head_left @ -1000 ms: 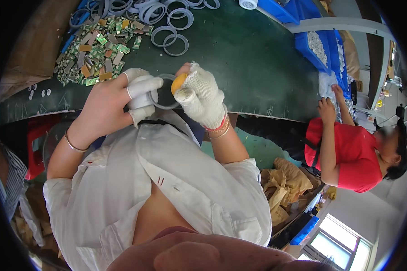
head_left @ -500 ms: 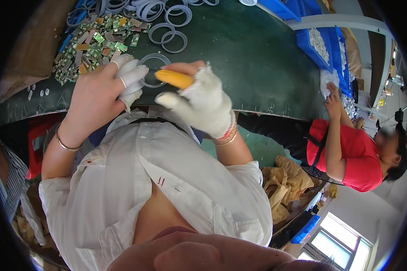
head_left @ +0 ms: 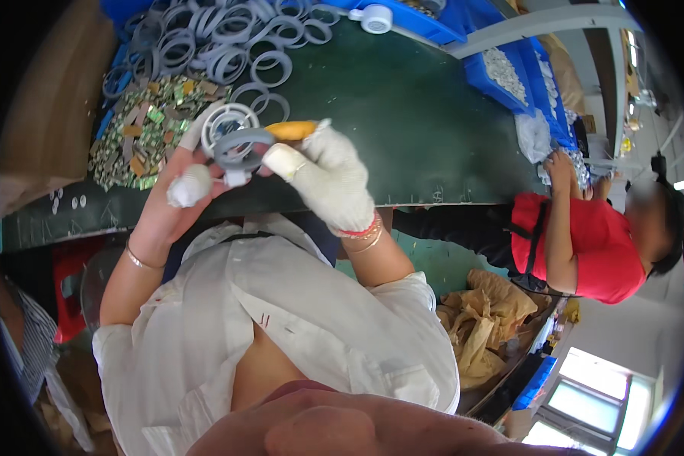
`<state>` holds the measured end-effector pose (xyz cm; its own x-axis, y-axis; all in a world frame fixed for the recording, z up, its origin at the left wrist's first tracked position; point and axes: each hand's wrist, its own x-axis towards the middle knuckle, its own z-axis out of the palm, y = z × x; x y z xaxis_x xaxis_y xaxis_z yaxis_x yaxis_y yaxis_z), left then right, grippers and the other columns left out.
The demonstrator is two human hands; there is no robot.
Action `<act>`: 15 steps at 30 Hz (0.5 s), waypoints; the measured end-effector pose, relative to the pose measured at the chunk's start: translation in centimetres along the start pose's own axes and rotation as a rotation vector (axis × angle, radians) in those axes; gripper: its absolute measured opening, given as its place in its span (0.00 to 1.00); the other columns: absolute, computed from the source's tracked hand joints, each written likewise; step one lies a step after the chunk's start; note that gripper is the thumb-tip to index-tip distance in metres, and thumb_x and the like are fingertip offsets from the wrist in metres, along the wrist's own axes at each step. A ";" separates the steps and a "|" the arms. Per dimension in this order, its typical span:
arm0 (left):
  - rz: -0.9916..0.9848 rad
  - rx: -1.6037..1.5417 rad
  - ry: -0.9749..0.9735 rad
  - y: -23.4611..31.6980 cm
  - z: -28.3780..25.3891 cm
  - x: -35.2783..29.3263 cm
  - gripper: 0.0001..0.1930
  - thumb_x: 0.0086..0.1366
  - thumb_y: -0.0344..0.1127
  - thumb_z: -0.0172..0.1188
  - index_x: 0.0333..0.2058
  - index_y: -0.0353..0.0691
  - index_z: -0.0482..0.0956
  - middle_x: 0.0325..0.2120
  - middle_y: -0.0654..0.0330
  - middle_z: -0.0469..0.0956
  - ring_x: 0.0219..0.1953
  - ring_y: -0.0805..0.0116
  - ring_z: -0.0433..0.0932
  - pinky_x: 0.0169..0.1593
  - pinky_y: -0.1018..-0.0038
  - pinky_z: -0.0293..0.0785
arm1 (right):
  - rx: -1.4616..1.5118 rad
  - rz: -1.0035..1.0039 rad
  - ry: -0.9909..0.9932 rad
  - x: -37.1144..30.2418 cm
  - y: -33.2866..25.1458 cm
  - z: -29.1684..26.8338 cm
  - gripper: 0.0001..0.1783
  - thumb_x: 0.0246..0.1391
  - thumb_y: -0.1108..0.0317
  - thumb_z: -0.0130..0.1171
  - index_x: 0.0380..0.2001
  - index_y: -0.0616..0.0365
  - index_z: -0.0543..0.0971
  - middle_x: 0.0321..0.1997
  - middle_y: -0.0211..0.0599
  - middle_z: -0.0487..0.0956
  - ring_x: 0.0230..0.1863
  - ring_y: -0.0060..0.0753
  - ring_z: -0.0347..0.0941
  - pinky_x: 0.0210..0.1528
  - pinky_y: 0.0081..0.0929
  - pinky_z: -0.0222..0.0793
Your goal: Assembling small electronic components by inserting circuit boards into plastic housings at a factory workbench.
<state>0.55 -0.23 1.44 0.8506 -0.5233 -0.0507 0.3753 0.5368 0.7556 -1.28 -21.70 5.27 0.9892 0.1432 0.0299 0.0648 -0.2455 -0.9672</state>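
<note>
My left hand (head_left: 171,209), with white wrappings on its fingers, is closed round a white round plastic housing (head_left: 214,114) with concentric rings and a short stub below. My right hand (head_left: 330,178) wears a white cloth glove with a yellow cover on one finger. Between its thumb and fingers it grips a grey ring (head_left: 239,158), tilted against the lower right of the housing's face. Whether the ring is seated or only touching cannot be made out. Both parts are held above the green tabletop (head_left: 387,106).
Small green circuit boards (head_left: 140,137) lie heaped at left, beside a brown carton (head_left: 45,114). Many grey rings (head_left: 228,64) are piled behind. A white round part (head_left: 375,19) sits at the far edge. Blue bins (head_left: 501,76) and a person in red (head_left: 577,251) are at right.
My left hand has turned, bringing the white housing into sight. My right hand has closed in from the right and now holds a grey ring against it. The whole view has shifted slightly.
</note>
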 end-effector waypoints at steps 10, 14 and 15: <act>0.031 0.210 0.074 -0.4 0.7 -0.4 0.51 0.52 0.23 0.69 0.70 0.44 0.45 0.61 0.56 0.62 0.58 0.65 0.69 0.59 0.69 0.70 | -0.244 -0.195 0.063 -0.5 -1.4 0.4 0.15 0.50 0.63 0.67 0.38 0.61 0.82 0.29 0.37 0.79 0.28 0.33 0.73 0.35 0.28 0.68; 0.043 0.183 0.083 -0.8 0.4 -0.6 0.52 0.51 0.23 0.70 0.70 0.44 0.45 0.61 0.56 0.63 0.58 0.65 0.69 0.59 0.70 0.69 | -0.262 -0.189 0.040 -0.6 -1.4 0.5 0.14 0.50 0.64 0.67 0.38 0.60 0.82 0.29 0.38 0.79 0.28 0.33 0.73 0.34 0.27 0.68; 0.051 0.182 0.083 -0.8 0.4 -0.6 0.52 0.51 0.23 0.70 0.70 0.44 0.45 0.60 0.57 0.63 0.58 0.66 0.69 0.59 0.70 0.69 | -0.260 -0.167 0.048 -0.7 -1.2 0.5 0.14 0.50 0.64 0.67 0.37 0.59 0.82 0.28 0.37 0.78 0.28 0.32 0.73 0.33 0.26 0.67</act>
<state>-0.39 -0.67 1.10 0.8970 -0.4382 -0.0576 0.2649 0.4289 0.8636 -2.16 -21.00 6.33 0.9668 0.1581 0.2010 0.2522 -0.4605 -0.8511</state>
